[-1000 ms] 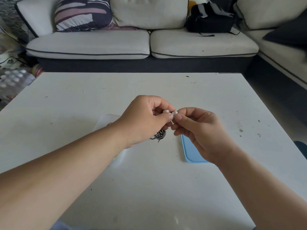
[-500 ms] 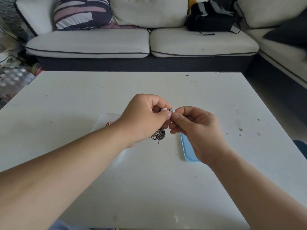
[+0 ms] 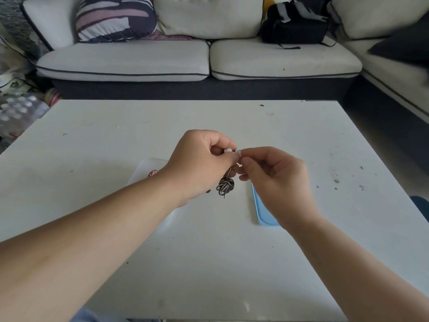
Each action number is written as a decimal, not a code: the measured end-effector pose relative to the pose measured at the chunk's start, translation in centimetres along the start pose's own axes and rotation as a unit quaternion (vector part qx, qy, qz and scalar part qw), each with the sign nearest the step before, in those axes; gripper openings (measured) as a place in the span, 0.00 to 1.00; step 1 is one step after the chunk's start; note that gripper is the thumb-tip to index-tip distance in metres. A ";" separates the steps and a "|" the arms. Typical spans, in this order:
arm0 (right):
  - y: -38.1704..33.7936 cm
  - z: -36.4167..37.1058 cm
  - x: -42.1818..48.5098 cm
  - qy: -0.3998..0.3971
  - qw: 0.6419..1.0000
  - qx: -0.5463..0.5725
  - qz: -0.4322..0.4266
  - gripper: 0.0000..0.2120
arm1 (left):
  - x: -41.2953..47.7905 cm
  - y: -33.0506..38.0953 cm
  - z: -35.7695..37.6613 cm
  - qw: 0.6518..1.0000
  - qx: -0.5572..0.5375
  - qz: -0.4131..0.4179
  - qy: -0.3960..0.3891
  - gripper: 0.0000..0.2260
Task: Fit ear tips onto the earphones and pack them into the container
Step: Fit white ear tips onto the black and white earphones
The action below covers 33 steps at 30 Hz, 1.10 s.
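My left hand [image 3: 199, 161] pinches an earphone bud [image 3: 227, 150] above the table's middle, and the coiled black-and-white cable [image 3: 225, 185] dangles below it. My right hand [image 3: 276, 180] pinches a small white ear tip [image 3: 239, 154] right against the bud. A clear container [image 3: 145, 169] lies under my left forearm, with a reddish braided cable [image 3: 152, 174] showing inside it. A light blue lid [image 3: 261, 212] lies flat under my right hand, mostly hidden.
The white table [image 3: 209, 252] carries dark specks near its right edge [image 3: 336, 181]. A light sofa [image 3: 197, 59] with a patterned cushion and a black bag [image 3: 294, 26] stands beyond the far edge. Cluttered items sit on the floor at left.
Both hands stay together at the same spot; my right hand's fingers have shifted slightly at the bud, and the ear tip shows more plainly between them.
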State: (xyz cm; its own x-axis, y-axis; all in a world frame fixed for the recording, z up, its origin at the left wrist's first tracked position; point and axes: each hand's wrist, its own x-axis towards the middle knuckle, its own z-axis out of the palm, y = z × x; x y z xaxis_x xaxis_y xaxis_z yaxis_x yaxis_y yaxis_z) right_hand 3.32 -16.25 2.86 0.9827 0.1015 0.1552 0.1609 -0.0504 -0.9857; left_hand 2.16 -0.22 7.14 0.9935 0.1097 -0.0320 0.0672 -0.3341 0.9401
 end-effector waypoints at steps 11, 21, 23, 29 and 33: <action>-0.1 -1.3 1.2 -0.084 0.958 0.197 0.191 0.06 | -0.4 0.1 -0.3 0.999 -0.017 -0.018 -0.021 0.06; 0.2 -1.6 1.6 -0.116 0.960 0.162 0.195 0.13 | -0.3 0.0 -0.5 0.999 0.008 -0.023 -0.030 0.09; 0.1 -1.5 1.5 -0.118 0.960 0.161 0.195 0.12 | -0.3 -0.2 -0.5 0.999 0.012 -0.030 -0.024 0.09; 0.4 -0.7 1.4 -0.103 0.961 0.142 0.215 0.12 | -0.1 -0.7 -0.6 0.999 0.041 -0.022 -0.018 0.09; 0.7 0.2 1.7 -0.080 0.965 0.072 0.239 0.17 | 0.3 -0.9 -1.9 0.999 0.031 -0.009 0.000 0.10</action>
State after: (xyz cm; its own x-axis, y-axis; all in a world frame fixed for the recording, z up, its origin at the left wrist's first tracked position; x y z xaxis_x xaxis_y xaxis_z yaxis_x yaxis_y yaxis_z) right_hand 5.13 -15.91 2.42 0.9129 0.2540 -0.3196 -0.3326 0.0087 -0.9430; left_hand 2.26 1.87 6.90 0.9920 0.1163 -0.0487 0.0907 -0.3888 0.9169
